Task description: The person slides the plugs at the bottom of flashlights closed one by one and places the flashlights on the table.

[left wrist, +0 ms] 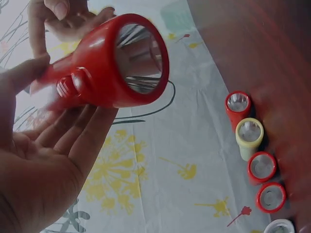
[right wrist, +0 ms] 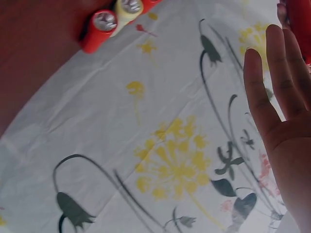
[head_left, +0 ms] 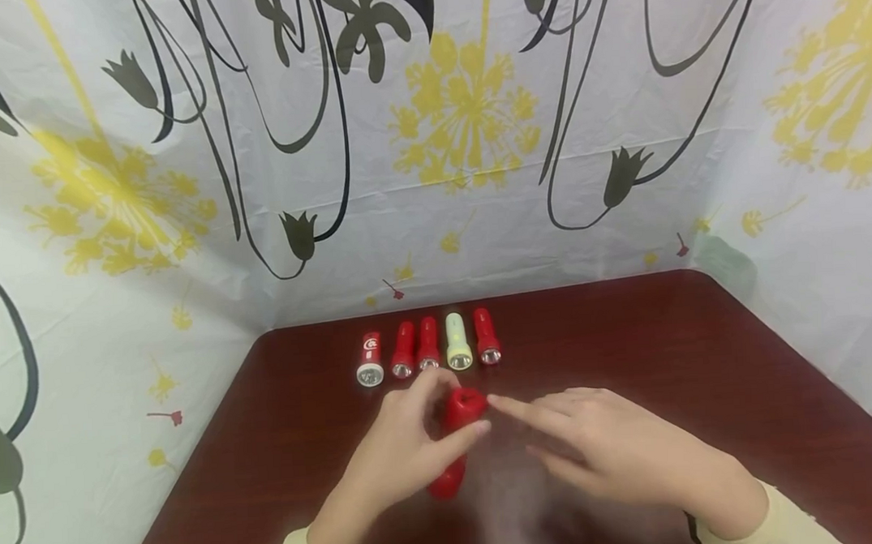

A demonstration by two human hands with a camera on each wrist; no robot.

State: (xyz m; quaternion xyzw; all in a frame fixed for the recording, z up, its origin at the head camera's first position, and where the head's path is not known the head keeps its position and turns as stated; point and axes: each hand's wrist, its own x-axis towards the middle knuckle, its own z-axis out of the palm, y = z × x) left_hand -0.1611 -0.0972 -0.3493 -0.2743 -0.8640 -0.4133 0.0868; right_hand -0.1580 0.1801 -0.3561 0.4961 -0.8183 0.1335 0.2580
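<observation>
My left hand (head_left: pixel 403 452) holds a red flashlight (head_left: pixel 465 409) over the near part of the table, thumb on one side and fingers on the other. Its tail end tilts up in the head view. In the left wrist view the flashlight's (left wrist: pixel 97 58) wide head with a clear lens and silver reflector faces right, and a slide switch (left wrist: pixel 73 85) shows on the body. My right hand (head_left: pixel 604 439) has its fingers extended, the index fingertip right at the tail end. In the right wrist view, the flashlight (right wrist: pixel 299 29) shows only partly at the edge.
Several flashlights lie in a row near the table's (head_left: pixel 592 330) back edge, lenses toward me: a red one with white rim (head_left: pixel 370 352), plain red ones (head_left: pixel 486 331) and a pale yellow one (head_left: pixel 457 336). A flower-patterned sheet (head_left: pixel 420 248) hangs behind and beside the table.
</observation>
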